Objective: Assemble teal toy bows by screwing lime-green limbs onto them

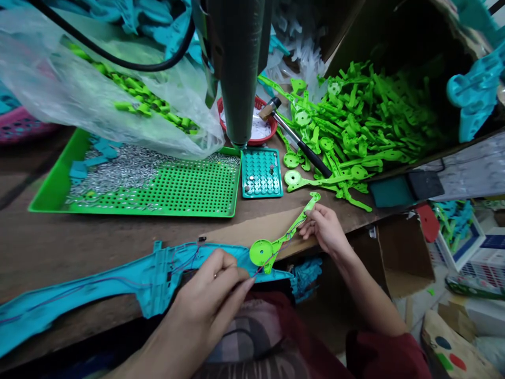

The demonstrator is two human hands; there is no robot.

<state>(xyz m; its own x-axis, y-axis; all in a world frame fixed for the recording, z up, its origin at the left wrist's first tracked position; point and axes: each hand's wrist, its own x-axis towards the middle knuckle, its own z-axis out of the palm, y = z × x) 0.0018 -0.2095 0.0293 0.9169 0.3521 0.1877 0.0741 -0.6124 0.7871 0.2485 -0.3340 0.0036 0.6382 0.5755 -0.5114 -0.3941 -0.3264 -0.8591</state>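
A bright green plastic part (pixel 262 252) with a round disc end and a long arm is gripped near its upper end by my right hand (pixel 326 227), fingers closed. A thin dark-coloured wire (pixel 258 271) runs along this part toward my left hand (pixel 221 289), whose thumb and fingers are pinched on it. Beneath them, a long blue plastic shell (pixel 158 273) lies at the table's front edge, with wires along its inside and a small black connector (pixel 202 239) at its upper edge. My left hand covers some of the shell.
A green perforated tray (pixel 197 189) holds metal screws. Beside it are a teal tray (pixel 262 172), a metal column (pixel 240 68), a red basket (pixel 268 138) and a hammer (pixel 302 139). Green parts (pixel 366 116) spill from a cardboard box. A plastic bag (pixel 173 100) lies behind the tray.
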